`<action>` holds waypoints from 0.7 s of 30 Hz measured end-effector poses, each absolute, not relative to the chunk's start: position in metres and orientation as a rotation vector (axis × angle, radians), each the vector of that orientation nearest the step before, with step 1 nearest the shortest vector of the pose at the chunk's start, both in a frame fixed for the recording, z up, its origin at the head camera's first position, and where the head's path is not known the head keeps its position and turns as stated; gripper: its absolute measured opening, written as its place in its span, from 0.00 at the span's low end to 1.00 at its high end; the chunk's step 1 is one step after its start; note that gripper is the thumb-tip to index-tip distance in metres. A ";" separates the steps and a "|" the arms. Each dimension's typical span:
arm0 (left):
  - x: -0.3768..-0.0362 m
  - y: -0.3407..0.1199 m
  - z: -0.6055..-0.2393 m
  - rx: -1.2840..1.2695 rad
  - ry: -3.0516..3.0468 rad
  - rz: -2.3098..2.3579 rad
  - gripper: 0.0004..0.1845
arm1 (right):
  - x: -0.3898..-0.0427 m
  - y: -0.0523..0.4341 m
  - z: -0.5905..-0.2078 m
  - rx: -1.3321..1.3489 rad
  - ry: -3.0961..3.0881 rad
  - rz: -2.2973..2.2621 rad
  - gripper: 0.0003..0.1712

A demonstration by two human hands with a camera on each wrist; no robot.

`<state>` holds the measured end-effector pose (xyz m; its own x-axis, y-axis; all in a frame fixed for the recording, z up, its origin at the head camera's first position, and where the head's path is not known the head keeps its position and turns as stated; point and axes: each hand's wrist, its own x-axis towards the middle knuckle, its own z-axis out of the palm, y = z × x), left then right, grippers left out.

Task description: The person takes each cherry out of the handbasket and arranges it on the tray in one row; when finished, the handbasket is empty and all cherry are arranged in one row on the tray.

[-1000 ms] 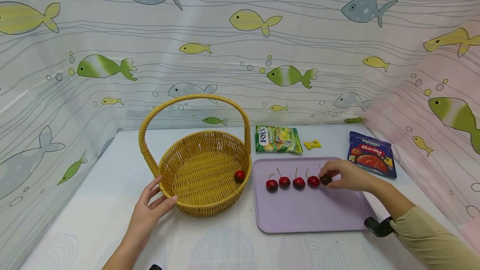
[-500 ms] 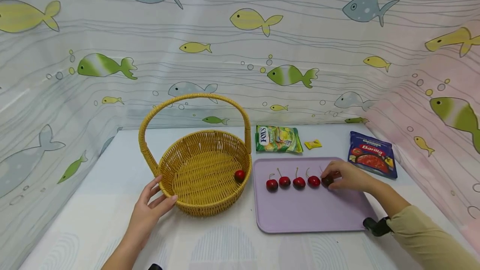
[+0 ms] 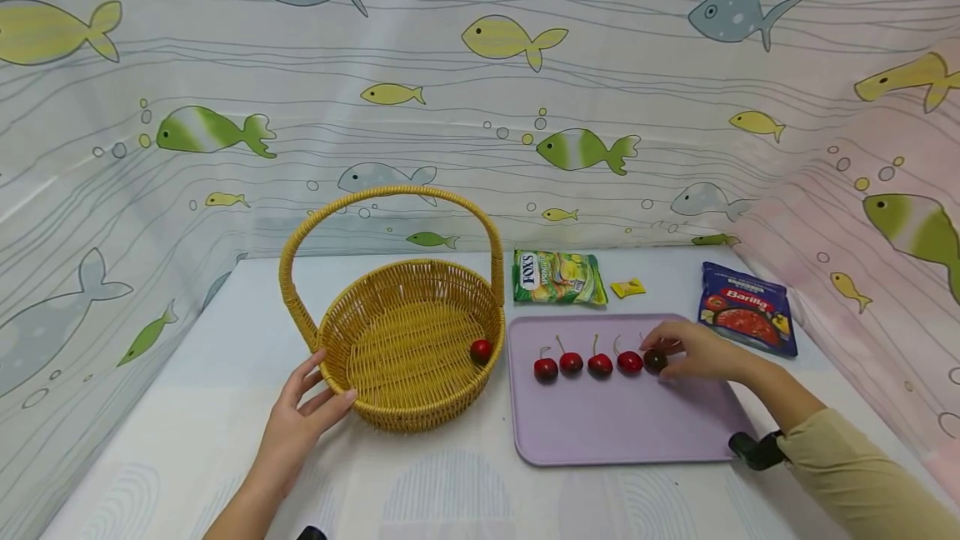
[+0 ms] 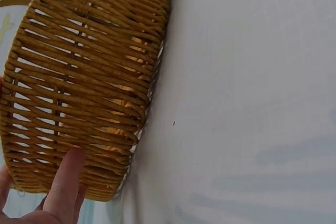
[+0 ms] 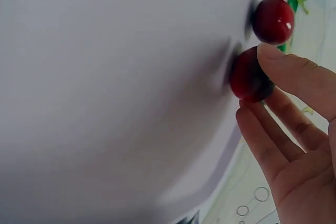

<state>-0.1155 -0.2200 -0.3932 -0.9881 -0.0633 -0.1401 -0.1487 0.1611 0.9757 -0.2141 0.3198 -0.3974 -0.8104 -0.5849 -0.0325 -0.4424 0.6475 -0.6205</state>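
My left hand (image 3: 296, 427) rests against the near left side of a wicker basket (image 3: 408, 422), thumb and fingers spread and fairly straight. In the left wrist view one of its digits presses the woven wall (image 4: 79, 93). Inside the basket, at the right, lies a red cherry (image 3: 481, 351). My right hand (image 3: 701, 354) pinches a dark cherry (image 5: 247, 74) between thumb and fingertips, low over the purple tray (image 3: 600, 432). That cherry is at the right end of a row; beside it sit several stemmed cherries, among them a red cherry (image 3: 629, 362).
Behind the tray lie a green Fox's candy bag (image 3: 558, 277) and a small yellow wrapped sweet (image 3: 627, 288). A blue Barilla pouch (image 3: 747, 311) lies at the right back. The basket's tall handle (image 3: 397, 191) arches above it. A fish-print curtain (image 3: 450, 132) surrounds the table.
My right hand stays at the same cherry, which has shifted only very slightly. The left hand and the basket hold still.
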 end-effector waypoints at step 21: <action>-0.116 -0.220 -0.393 -0.219 2.324 1.988 0.44 | -0.219 0.279 -0.328 -1.046 2.725 -0.774 0.19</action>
